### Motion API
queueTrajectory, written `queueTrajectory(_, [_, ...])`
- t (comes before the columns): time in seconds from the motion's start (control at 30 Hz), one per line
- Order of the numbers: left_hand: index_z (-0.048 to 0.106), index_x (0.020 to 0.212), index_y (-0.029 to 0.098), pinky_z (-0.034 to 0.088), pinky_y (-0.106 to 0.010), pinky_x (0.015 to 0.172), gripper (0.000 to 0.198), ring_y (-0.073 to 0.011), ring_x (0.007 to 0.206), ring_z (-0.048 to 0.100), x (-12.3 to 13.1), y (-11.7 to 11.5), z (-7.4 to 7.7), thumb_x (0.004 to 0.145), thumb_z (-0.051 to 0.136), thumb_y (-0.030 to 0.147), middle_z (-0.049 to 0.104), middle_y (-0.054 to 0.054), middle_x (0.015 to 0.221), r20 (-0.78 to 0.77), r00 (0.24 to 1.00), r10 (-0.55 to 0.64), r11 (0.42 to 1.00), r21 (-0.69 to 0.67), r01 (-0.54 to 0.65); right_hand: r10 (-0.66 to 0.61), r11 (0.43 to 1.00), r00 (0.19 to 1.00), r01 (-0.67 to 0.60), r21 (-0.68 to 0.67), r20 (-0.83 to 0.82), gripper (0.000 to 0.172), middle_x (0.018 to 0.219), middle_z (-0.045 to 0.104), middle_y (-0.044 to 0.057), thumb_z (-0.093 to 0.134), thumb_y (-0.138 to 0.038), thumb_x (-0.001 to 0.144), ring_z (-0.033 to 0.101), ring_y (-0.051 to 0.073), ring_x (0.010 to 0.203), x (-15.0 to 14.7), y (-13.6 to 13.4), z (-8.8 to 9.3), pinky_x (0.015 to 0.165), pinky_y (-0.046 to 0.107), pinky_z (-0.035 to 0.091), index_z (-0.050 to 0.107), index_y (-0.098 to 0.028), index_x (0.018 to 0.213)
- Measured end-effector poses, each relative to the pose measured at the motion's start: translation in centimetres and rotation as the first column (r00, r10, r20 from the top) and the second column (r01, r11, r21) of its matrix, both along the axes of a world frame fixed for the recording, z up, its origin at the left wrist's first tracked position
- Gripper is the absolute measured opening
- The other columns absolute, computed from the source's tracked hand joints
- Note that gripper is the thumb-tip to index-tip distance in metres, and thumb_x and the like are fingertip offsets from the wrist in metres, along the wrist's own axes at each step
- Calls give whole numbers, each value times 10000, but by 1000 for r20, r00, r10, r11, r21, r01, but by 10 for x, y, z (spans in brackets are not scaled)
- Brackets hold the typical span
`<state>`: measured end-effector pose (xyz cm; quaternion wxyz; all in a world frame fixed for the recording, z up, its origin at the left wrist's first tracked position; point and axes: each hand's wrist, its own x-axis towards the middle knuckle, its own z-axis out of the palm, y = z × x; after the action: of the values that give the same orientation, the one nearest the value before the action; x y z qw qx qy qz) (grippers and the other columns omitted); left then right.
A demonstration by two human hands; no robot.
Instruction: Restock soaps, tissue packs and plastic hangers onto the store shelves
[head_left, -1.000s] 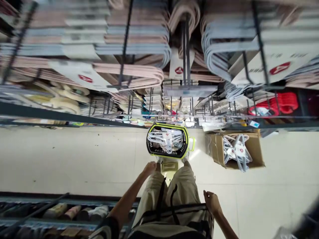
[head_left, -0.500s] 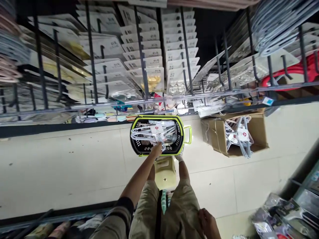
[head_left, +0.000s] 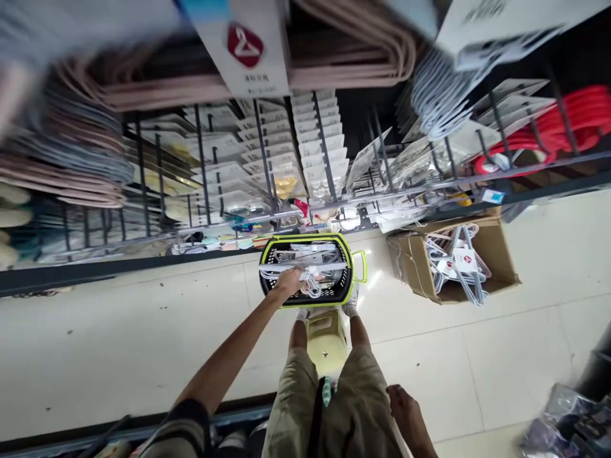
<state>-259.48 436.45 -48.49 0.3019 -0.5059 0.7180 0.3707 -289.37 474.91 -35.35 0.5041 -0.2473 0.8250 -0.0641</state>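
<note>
My left hand is closed around a bundle of white clothes hangers, over the near side of the black basket with the lime-green rim. More hangers and packaged goods lie inside that basket; my fingers hide part of the bundle. My right hand rests beside my right thigh with its fingers curled in, and nothing shows in it. Between my legs stands a pale yellow-green stool.
To the right of the basket, an open cardboard box holds white and pink hangers. Along the front runs a shelf rack with metal hooks, carded goods and pink hangers. Plastic-wrapped goods lie at lower right.
My left hand has shifted left with the hangers, which have turned edge-on above the basket. The view has tilted up, showing more of the hanging stock. My right hand stays by my thigh.
</note>
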Motion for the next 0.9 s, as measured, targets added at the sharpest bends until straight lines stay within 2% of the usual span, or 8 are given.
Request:
queueTrajectory(0.13, [723, 1212, 142, 551, -407, 996, 326, -320, 1141, 730, 19, 12, 115, 931, 597, 248, 748, -163, 1280, -70, 995, -64, 998, -26, 63, 252, 927, 964, -266, -263, -86, 465, 949, 810, 125, 425, -523, 1013, 782, 271, 768, 24, -64, 21, 710, 383, 640, 749, -196, 1077])
queueTrajectory(0.23, [732, 1179, 157, 567, -402, 952, 317, -319, 1109, 741, 26, 34, 220, 921, 568, 239, 767, -134, 1244, -155, 983, -103, 993, -68, 93, 391, 729, 877, -480, -488, -279, 450, 1383, 695, 155, 472, -369, 1025, 717, 281, 1206, 44, -134, 51, 986, 435, 617, 596, -205, 1425])
queueTrajectory(0.33, [738, 1083, 184, 583, -388, 876, 263, -305, 1009, 761, 28, 54, 336, 901, 551, 218, 787, -99, 1150, -294, 949, -110, 990, -122, 77, 505, 485, 745, -662, -571, -436, 673, 1653, 444, 157, 583, -280, 973, 428, 320, 1528, 54, -198, 95, 1216, 546, 436, 376, -205, 1609])
queueTrajectory(0.43, [720, 976, 233, 583, -356, 841, 152, -272, 907, 765, 32, 70, 442, 864, 616, 232, 790, -45, 1038, -424, 900, -98, 986, -162, 31, 556, 224, 535, -834, -505, -636, 569, 1468, 631, 192, 639, -183, 911, 578, 362, 1380, 56, -239, 147, 1122, 549, 496, 543, -146, 1471])
queueTrajectory(0.5, [704, 948, 252, 586, -327, 815, 106, -240, 865, 759, 43, 77, 493, 871, 633, 239, 783, -15, 1006, -475, 878, -58, 978, -205, -47, 578, 151, 470, -865, -479, -667, 248, 1100, 789, 131, 603, -138, 927, 745, 293, 1031, 59, -256, 183, 896, 410, 574, 716, -170, 1146])
queueTrajectory(0.63, [587, 1397, 239, 600, -343, 922, 457, -240, 1084, 746, 102, 83, 526, 959, 628, 363, 679, -94, 1423, -527, 849, 39, 841, -441, -313, 630, 232, 477, -869, -438, -612, 210, 791, 795, 41, 556, -199, 991, 754, 213, 704, 83, -269, 250, 651, 280, 474, 741, -223, 893])
queueTrajectory(0.73, [540, 1500, 195, 519, -485, 1120, 656, -348, 1366, 613, 176, 95, 508, 946, 653, 527, 603, -165, 1531, -480, 871, 102, 671, -613, -416, 646, 358, 527, -848, -391, -552, 225, 833, 820, 41, 565, -189, 953, 769, 222, 766, 111, -270, 289, 667, 260, 446, 772, -248, 890])
queueTrajectory(0.9, [738, 1278, 256, 577, -455, 1035, 528, -359, 1170, 728, 279, 135, 474, 865, 712, 584, 773, -133, 1276, -540, 795, 276, 611, -540, -579, 590, 500, 694, -715, -488, -413, 223, 707, 764, 31, 597, -250, 895, 684, 225, 698, 152, -277, 325, 601, 260, 380, 763, -215, 752])
